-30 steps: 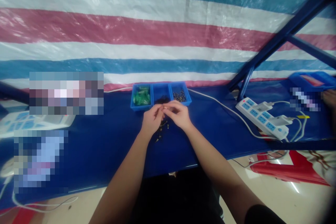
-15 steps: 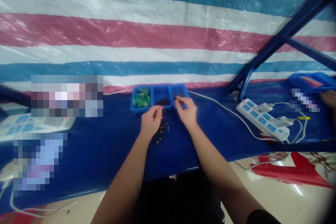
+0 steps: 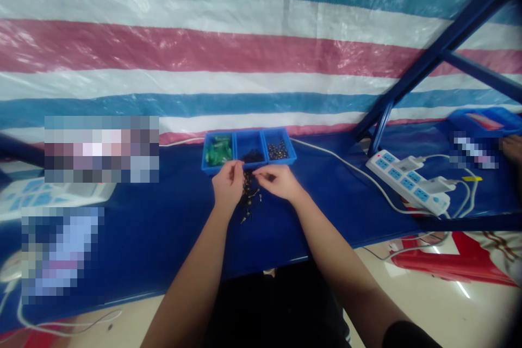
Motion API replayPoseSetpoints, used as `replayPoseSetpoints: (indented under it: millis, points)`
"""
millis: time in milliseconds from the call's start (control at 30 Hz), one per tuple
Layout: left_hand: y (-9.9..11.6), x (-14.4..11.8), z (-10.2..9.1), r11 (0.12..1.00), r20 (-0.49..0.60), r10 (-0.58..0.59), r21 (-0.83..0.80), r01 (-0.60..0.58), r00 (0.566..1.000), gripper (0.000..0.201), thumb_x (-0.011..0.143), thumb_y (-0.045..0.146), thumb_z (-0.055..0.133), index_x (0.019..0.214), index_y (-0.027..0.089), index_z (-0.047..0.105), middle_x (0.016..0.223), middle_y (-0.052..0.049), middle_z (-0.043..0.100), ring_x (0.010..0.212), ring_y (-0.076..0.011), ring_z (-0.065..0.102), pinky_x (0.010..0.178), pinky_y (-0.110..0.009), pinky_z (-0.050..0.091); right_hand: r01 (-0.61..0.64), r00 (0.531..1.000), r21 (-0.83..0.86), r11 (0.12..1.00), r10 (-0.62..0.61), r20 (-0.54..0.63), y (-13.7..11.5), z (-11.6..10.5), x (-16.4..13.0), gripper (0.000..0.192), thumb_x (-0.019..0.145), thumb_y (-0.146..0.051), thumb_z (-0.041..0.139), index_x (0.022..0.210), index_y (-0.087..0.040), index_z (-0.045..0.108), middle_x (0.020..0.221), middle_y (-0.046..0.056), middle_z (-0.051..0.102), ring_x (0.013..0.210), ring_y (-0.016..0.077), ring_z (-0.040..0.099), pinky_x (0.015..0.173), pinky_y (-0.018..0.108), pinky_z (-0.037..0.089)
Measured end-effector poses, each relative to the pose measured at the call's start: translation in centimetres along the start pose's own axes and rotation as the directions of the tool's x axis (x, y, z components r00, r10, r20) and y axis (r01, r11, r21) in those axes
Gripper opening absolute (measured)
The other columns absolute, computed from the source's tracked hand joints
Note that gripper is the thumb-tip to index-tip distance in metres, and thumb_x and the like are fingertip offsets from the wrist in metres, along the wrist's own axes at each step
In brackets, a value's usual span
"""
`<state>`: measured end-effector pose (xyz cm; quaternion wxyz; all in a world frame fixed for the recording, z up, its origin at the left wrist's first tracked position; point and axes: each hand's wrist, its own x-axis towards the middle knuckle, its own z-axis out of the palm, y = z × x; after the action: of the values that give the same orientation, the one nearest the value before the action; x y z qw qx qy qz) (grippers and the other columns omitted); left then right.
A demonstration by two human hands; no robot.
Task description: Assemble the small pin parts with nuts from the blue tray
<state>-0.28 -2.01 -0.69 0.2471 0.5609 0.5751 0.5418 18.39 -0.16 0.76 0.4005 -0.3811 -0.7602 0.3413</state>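
My left hand (image 3: 229, 184) is closed in a pinch just in front of the bins; whatever is between its fingertips is too small to make out. Facing it, my right hand (image 3: 279, 179) also pinches, its fingertips a short way from the left ones, and its hold is likewise unclear. Below and between the hands lies a small pile of dark and brassy metal parts (image 3: 249, 198). Behind are three joined blue bins (image 3: 281, 162): green pieces (image 3: 219, 150) fill the left one, small black parts (image 3: 252, 156) the middle one, shiny metal pieces (image 3: 277, 150) the right one.
A white power strip (image 3: 408, 182) with plugs and cables lies to the right, another (image 3: 61, 193) to the left. A blue tray (image 3: 485, 122) stands far right, near another person's hand (image 3: 513, 148). Blue metal braces (image 3: 411, 73) rise before a striped sheet (image 3: 244, 54).
My right hand has left the right bin and come down and leftward, close to my left hand. The metal pieces in that bin are now uncovered. My left hand has shifted slightly left.
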Motion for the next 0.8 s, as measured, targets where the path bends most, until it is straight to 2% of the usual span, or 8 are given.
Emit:
replayPoseSetpoints:
  millis: [67,133,233,367,633,800]
  points:
    - [-0.1,0.0,0.0,1.000,-0.001,0.000,0.013,0.000,1.000,0.029,0.098,0.043,0.054,0.101,0.020,0.071,0.064,0.002,0.063,0.056,-0.0103,0.060,0.061,-0.022,0.049,-0.084,0.983,0.035,0.996,0.076,0.169,-0.2,-0.2,0.0,0.018,0.086,-0.022,0.067,0.098,-0.018,0.079,0.078,0.002,0.074,0.062,0.0116,0.062,0.065,0.026,0.052]
    - [-0.1,0.0,0.0,1.000,-0.002,-0.007,0.019,0.007,1.000,0.030,0.098,0.043,0.053,0.101,0.019,0.071,0.064,0.002,0.063,0.056,-0.0105,0.060,0.060,-0.022,0.049,-0.168,0.933,0.008,0.986,0.156,0.323,-0.2,-0.6,0.0,0.019,0.082,-0.017,0.067,0.097,-0.016,0.080,0.077,0.002,0.075,0.062,0.0112,0.062,0.064,0.025,0.050]
    - [-0.1,-0.1,0.0,1.000,0.002,-0.003,0.026,0.003,1.000,0.031,0.098,0.044,0.053,0.101,0.019,0.071,0.064,0.002,0.063,0.056,-0.0107,0.060,0.060,-0.022,0.049,-0.206,0.889,-0.006,0.978,0.190,0.417,0.1,-1.2,0.2,0.026,0.077,-0.010,0.068,0.098,-0.017,0.081,0.075,0.000,0.074,0.064,0.0114,0.063,0.064,0.023,0.049]
    - [-0.1,-0.1,0.2,1.000,0.000,0.002,0.020,-0.002,1.000,0.030,0.098,0.044,0.054,0.099,0.019,0.072,0.064,0.001,0.063,0.055,-0.0106,0.060,0.059,-0.022,0.048,-0.187,0.881,-0.018,0.982,0.176,0.439,0.3,-1.4,0.2,0.030,0.074,-0.007,0.068,0.099,-0.018,0.082,0.074,-0.001,0.072,0.061,0.0101,0.059,0.062,0.022,0.046]
    - [-0.3,-0.1,0.3,1.000,0.010,-0.001,0.010,0.001,1.000,0.028,0.098,0.042,0.054,0.100,0.020,0.071,0.064,0.001,0.064,0.056,-0.0110,0.060,0.059,-0.022,0.048,-0.087,0.907,-0.069,0.994,0.108,0.406,0.8,-1.2,0.3,0.023,0.079,-0.009,0.072,0.097,-0.020,0.082,0.075,0.000,0.071,0.061,0.0101,0.057,0.062,0.023,0.044]
    - [-0.4,-0.2,0.3,1.000,0.013,0.010,0.025,-0.010,1.000,0.028,0.098,0.042,0.055,0.100,0.019,0.071,0.065,0.001,0.064,0.056,-0.0108,0.060,0.059,-0.022,0.048,-0.060,0.908,-0.138,0.989,0.111,0.405,0.7,-1.6,0.3,0.018,0.081,-0.013,0.076,0.097,-0.019,0.082,0.079,0.001,0.067,0.063,0.0096,0.057,0.062,0.024,0.044]
